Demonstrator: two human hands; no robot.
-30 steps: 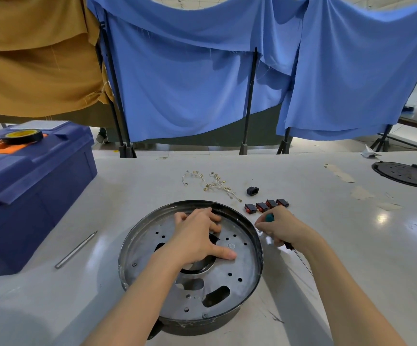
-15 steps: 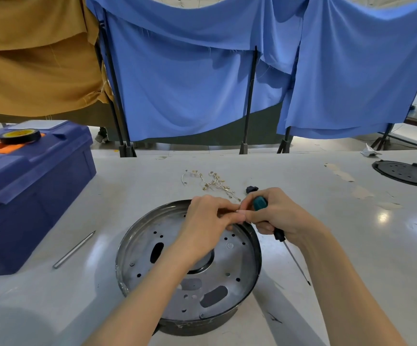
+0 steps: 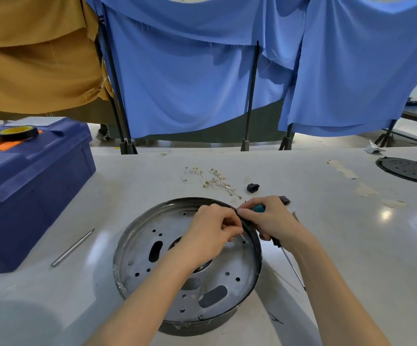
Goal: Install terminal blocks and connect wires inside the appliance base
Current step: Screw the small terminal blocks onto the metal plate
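Left hand, earlier flat on round grey metal appliance base, now pinches a small part, unidentifiable, inside its far-right rim. Right hand grips teal-handled screwdriver just outside. Fitting likely starting.

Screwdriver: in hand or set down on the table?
In hand. The right hand grips the screwdriver by its teal handle; its shaft slants down outside the appliance base.

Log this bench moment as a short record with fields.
Left hand: pinches a small pale piece over the metal base, near its right rim
Right hand: grips a screwdriver, just outside that rim
Loose parts: wires and a black block beyond the base
Left side: blue toolbox, metal rod
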